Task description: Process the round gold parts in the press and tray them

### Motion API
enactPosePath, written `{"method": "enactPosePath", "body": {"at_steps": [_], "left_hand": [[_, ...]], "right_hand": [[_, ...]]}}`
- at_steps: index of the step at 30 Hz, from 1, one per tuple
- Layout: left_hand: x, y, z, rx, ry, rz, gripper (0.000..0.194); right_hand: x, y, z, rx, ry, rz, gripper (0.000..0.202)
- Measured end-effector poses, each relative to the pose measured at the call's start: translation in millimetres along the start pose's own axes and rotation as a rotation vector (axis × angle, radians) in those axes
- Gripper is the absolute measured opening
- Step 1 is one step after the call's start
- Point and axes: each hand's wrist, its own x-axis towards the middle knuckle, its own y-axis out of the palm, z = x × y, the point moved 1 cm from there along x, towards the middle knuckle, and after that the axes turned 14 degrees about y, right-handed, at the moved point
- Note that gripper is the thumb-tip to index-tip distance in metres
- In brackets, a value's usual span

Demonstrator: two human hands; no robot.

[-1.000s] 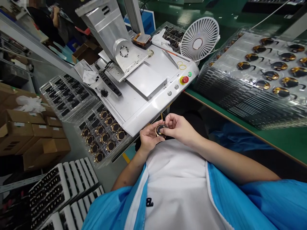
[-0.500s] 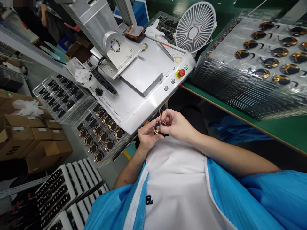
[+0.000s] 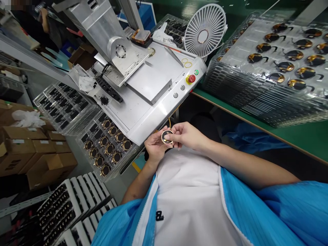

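The gold-rimmed watch case has shifted slightly leftward; my left hand cradles it, my right hand pinching, thumb over its face.

Round, black-faced part with a gold-coloured, metallic-looking rim, held in the air between the left hand and the right hand. The dark face is turned up towards the viewer; the rim encircles it and catches the light. The right thumb lies across the face, hiding part of it. Small pale and yellowish details show on the face near the thumb, too small to identify. The lower edge is partly covered by fingers.
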Motion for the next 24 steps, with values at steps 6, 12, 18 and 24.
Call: {"method": "enactPosePath", "body": {"at_steps": [6,12,18,24], "left_hand": [[1,0.2,-3,0.062,0.0,0.008,0.054],[6,6.5,-7,0.096,0.036,-0.083,0.054],[12,8.3,-18,-0.008,-0.018,-0.082,0.041],[14,3.8,-23,-0.032,-0.02,0.112,0.051]], "right_hand": [[6,1,-1,0.096,-0.005,0.06,0.065],[17,1,3,0.026,-0.037,0.025,0.064],[47,-36,69,-0.026,-0.155,-0.258,0.043],[78,-65,136,0.034,-0.202,-0.465,0.033]]}}
